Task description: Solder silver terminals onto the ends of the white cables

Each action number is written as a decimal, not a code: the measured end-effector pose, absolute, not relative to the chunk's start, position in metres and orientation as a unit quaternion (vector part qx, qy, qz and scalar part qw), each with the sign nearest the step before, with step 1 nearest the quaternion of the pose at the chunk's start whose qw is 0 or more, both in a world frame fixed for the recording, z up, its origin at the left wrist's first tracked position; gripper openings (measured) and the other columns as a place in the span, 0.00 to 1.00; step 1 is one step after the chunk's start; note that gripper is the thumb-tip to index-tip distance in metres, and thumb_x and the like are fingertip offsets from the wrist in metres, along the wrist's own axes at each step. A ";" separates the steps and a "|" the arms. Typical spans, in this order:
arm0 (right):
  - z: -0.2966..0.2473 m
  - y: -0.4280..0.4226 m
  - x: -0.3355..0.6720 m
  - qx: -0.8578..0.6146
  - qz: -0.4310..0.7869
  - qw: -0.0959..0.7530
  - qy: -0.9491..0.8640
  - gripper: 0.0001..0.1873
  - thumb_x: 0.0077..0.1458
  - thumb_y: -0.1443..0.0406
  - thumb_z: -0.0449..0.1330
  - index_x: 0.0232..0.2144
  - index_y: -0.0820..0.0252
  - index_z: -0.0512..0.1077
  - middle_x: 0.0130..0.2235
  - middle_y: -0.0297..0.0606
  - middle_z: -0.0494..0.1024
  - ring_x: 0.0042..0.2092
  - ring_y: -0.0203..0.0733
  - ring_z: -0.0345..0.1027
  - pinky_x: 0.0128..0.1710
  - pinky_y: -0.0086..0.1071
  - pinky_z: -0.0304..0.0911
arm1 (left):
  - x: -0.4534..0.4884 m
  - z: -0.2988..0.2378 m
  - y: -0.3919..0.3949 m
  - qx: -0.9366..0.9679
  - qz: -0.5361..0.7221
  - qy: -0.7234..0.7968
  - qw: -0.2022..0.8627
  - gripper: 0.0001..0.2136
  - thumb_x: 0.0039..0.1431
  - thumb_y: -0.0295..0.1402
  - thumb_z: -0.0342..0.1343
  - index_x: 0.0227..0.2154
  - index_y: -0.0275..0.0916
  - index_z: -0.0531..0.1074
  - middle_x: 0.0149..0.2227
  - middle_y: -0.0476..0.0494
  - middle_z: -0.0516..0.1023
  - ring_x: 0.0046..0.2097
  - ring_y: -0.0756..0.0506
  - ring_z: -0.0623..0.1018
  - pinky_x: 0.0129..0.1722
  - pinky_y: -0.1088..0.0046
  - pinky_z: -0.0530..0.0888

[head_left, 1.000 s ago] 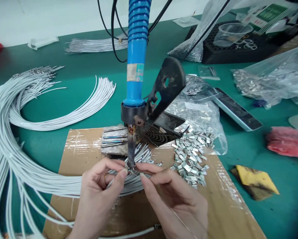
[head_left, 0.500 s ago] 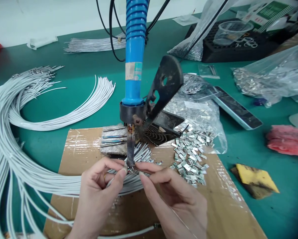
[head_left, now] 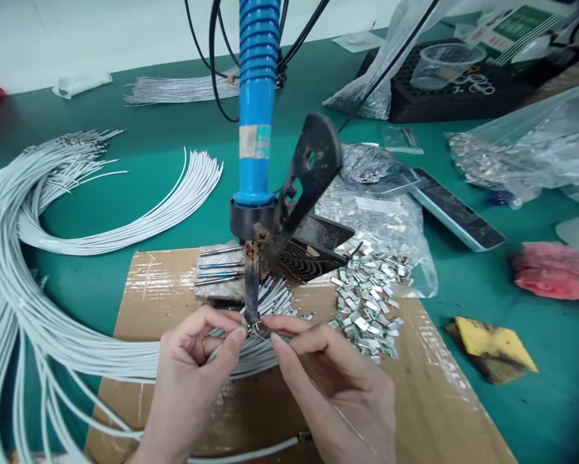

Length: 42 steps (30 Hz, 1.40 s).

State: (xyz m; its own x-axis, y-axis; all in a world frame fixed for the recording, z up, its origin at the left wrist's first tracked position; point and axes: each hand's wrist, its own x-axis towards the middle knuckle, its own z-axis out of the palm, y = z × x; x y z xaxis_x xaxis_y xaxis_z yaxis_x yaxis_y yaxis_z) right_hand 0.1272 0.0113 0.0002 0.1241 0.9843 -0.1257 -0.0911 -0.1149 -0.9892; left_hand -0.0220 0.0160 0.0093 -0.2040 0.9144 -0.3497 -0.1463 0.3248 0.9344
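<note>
My left hand (head_left: 203, 361), a ring on one finger, pinches a small metal connector (head_left: 255, 327) between thumb and fingertip; its far side is hidden. Thumb and fingers of my right hand (head_left: 328, 374) close on a thin solder wire (head_left: 350, 422), whose front end reaches the connector and whose tail trails down past the palm. Directly above both fingertips stands the blue-handled soldering iron (head_left: 256, 148), its dark tip pointing down at the connector. White cables (head_left: 255, 366) run behind and under my hands, their ends fanned out beside the tip.
Cardboard (head_left: 429, 399) lies beneath my hands. Loose metal connector pieces (head_left: 369, 316) are heaped to the right, before a plastic bag (head_left: 395, 225). A phone (head_left: 458, 209), a stained yellow sponge (head_left: 494, 345) and a pink cloth (head_left: 554, 270) lie farther right. Coiled white cables (head_left: 13, 258) fill the left.
The soldering iron's upper part and black bracket have shifted slightly left in view. My right hand has also edged a little left. Both hands keep their pinches at the tip.
</note>
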 end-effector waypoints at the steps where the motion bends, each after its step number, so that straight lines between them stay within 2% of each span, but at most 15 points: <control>1: 0.000 0.011 0.127 -0.537 0.519 0.523 -0.411 0.11 0.60 0.65 0.67 0.24 0.55 0.76 0.44 0.37 0.87 0.42 0.42 0.83 0.47 0.30 0.73 | -0.022 0.009 0.016 0.321 0.484 0.606 0.544 0.09 0.57 0.33 0.70 0.25 0.37 0.79 0.33 0.49 0.77 0.20 0.60 0.58 0.18 0.86 0.54; 6: 0.000 0.011 0.126 -0.542 0.505 0.528 -0.414 0.11 0.59 0.65 0.67 0.24 0.54 0.76 0.43 0.33 0.87 0.43 0.39 0.83 0.45 0.26 0.72 | -0.022 0.009 0.015 0.327 0.473 0.614 0.540 0.09 0.58 0.32 0.69 0.25 0.36 0.79 0.35 0.49 0.78 0.20 0.61 0.59 0.19 0.87 0.53; 13: 0.001 0.012 0.126 -0.537 0.495 0.531 -0.430 0.11 0.60 0.66 0.67 0.24 0.54 0.75 0.43 0.35 0.87 0.40 0.41 0.83 0.46 0.30 0.73 | -0.024 0.009 0.015 0.326 0.466 0.615 0.546 0.09 0.59 0.33 0.69 0.26 0.37 0.79 0.36 0.48 0.78 0.19 0.61 0.59 0.18 0.87 0.54; 18: 0.000 0.012 0.124 -0.526 0.499 0.541 -0.426 0.11 0.59 0.68 0.67 0.25 0.54 0.76 0.42 0.34 0.87 0.40 0.39 0.84 0.47 0.28 0.72 | -0.023 0.009 0.016 0.329 0.470 0.614 0.541 0.08 0.58 0.34 0.69 0.26 0.37 0.80 0.32 0.49 0.78 0.18 0.61 0.58 0.17 0.87 0.52; 21: 0.000 0.012 0.124 -0.523 0.500 0.542 -0.428 0.11 0.59 0.68 0.67 0.25 0.55 0.76 0.42 0.35 0.87 0.40 0.40 0.84 0.47 0.29 0.72 | -0.023 0.010 0.016 0.326 0.482 0.608 0.540 0.08 0.57 0.33 0.70 0.25 0.37 0.80 0.33 0.48 0.79 0.18 0.62 0.56 0.17 0.87 0.50; 24: 0.000 0.013 0.124 -0.518 0.499 0.544 -0.432 0.10 0.59 0.69 0.67 0.25 0.55 0.76 0.42 0.34 0.87 0.41 0.40 0.84 0.46 0.29 0.72 | -0.023 0.012 0.016 0.326 0.485 0.612 0.534 0.08 0.56 0.32 0.70 0.25 0.37 0.80 0.31 0.48 0.79 0.18 0.61 0.57 0.17 0.87 0.51; 31: -0.002 0.013 0.124 -0.512 0.480 0.555 -0.447 0.10 0.59 0.70 0.67 0.26 0.53 0.77 0.41 0.31 0.87 0.40 0.37 0.84 0.45 0.25 0.72 | -0.022 0.013 0.017 0.321 0.481 0.614 0.538 0.08 0.57 0.32 0.69 0.25 0.36 0.80 0.37 0.43 0.83 0.18 0.61 0.58 0.17 0.87 0.53; 42: -0.002 0.013 0.124 -0.519 0.479 0.549 -0.447 0.10 0.59 0.69 0.66 0.25 0.55 0.76 0.41 0.34 0.87 0.40 0.39 0.84 0.45 0.27 0.74 | -0.022 0.015 0.018 0.322 0.473 0.624 0.533 0.08 0.56 0.31 0.69 0.24 0.35 0.79 0.35 0.45 0.81 0.18 0.61 0.59 0.17 0.87 0.53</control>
State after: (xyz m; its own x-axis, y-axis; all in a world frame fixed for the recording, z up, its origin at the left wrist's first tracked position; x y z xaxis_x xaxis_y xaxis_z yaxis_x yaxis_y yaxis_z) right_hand 0.1244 0.0128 -0.0024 0.1410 0.9900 -0.0065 -0.0615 0.0022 -0.9981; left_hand -0.0222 0.0180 0.0154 -0.2251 0.9055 -0.3598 -0.1018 0.3454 0.9329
